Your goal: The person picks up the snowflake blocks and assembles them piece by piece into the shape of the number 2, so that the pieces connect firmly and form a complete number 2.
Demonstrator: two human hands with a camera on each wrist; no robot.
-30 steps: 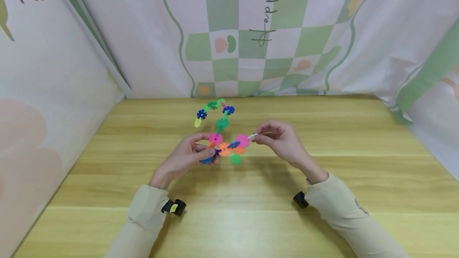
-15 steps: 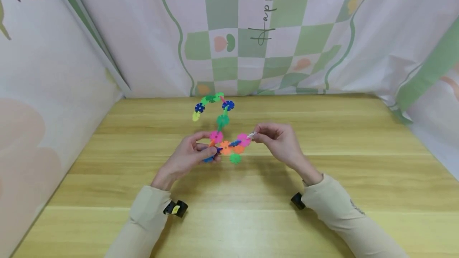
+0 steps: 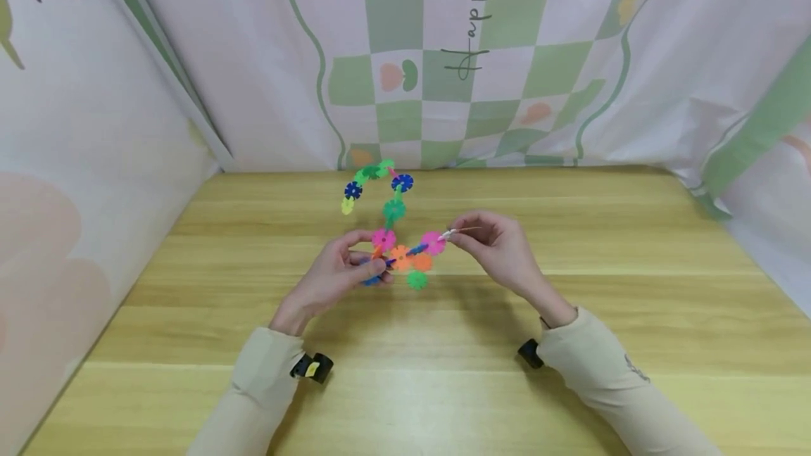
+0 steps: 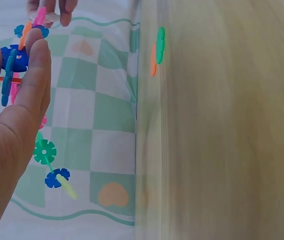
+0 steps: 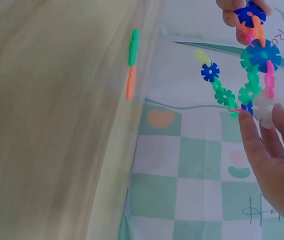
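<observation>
A chain of interlocking snowflake discs is held up over the table, its curved arm of green, blue and yellow discs reaching away from me. My left hand (image 3: 336,269) grips it at the blue discs (image 4: 15,59), thumb against fingers. From there a short branch runs right through an orange disc (image 3: 400,257) to a pink disc (image 3: 434,243). My right hand (image 3: 497,248) pinches a white disc (image 5: 267,111) at the pink disc's outer edge. How deeply the two slot together cannot be told. Fingers partly hide the white disc.
Two loose discs, one green (image 3: 417,280) and one orange (image 3: 422,263), lie flat on the wooden table (image 3: 405,385) beneath the branch. A checked curtain (image 3: 443,34) hangs along the table's back edge, and a pale printed cloth (image 3: 82,125) hangs at the left.
The chain and both hands have shifted slightly up and to the right in the head view. The white disc stays pinched at the pink disc's edge.
</observation>
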